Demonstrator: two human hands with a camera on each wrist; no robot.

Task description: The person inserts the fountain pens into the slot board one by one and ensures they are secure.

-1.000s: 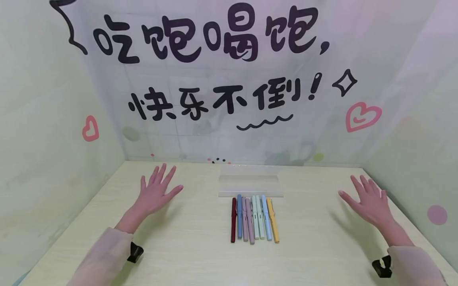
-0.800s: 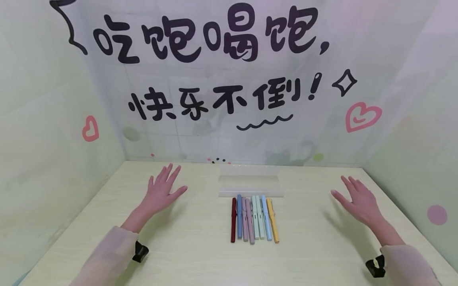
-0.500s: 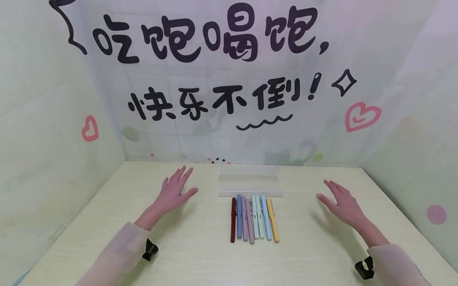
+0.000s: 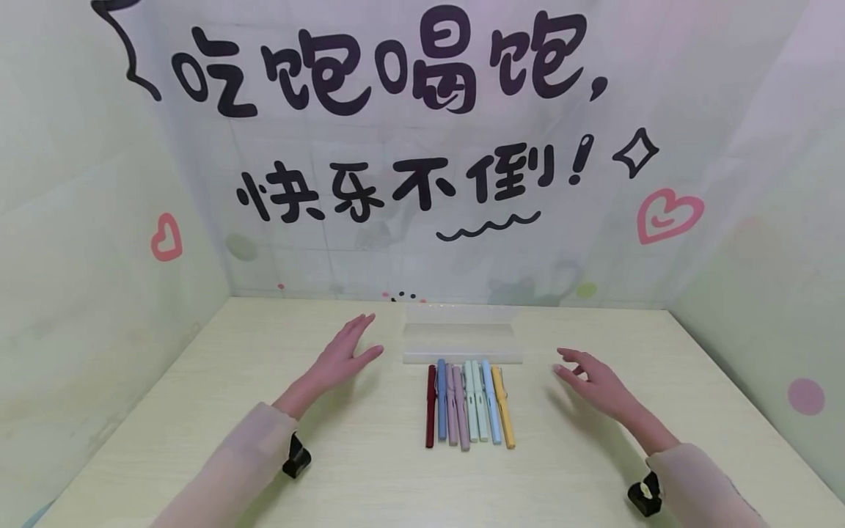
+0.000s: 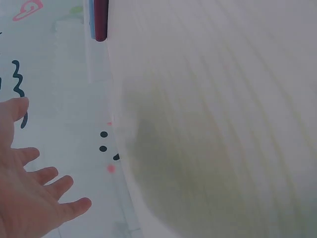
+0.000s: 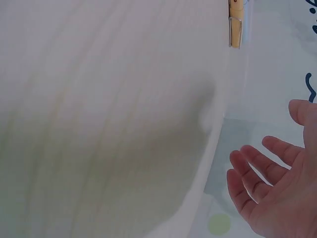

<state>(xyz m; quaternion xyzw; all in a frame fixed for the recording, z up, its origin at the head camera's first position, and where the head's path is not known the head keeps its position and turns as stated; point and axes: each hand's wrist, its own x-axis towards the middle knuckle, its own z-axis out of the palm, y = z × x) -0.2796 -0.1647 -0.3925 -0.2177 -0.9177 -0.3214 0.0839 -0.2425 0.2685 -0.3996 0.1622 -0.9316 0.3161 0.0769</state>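
Observation:
Several capped pens lie side by side on the table: a dark red pen (image 4: 431,407) at the left end, a blue pen (image 4: 441,400), two mauve ones, two mint ones, a light blue pen (image 4: 491,402) and a yellow pen (image 4: 504,408) at the right end. Behind them stands a clear plastic case (image 4: 462,341). My left hand (image 4: 337,359) hovers left of the case, fingers extended and thumb apart, holding nothing. My right hand (image 4: 597,381) hovers right of the yellow pen, its fingers slightly bent and nothing in it.
The pale wooden table (image 4: 370,469) is walled in by printed fabric (image 4: 370,257) at the back and both sides. A black wrist device (image 4: 297,456) hangs at the left sleeve, another black device (image 4: 645,494) at the right sleeve.
Both hands have moved inward toward the pens and case, the left one rightward and the right one leftward. The right fingers have bent a little. Pens and case have stayed put.

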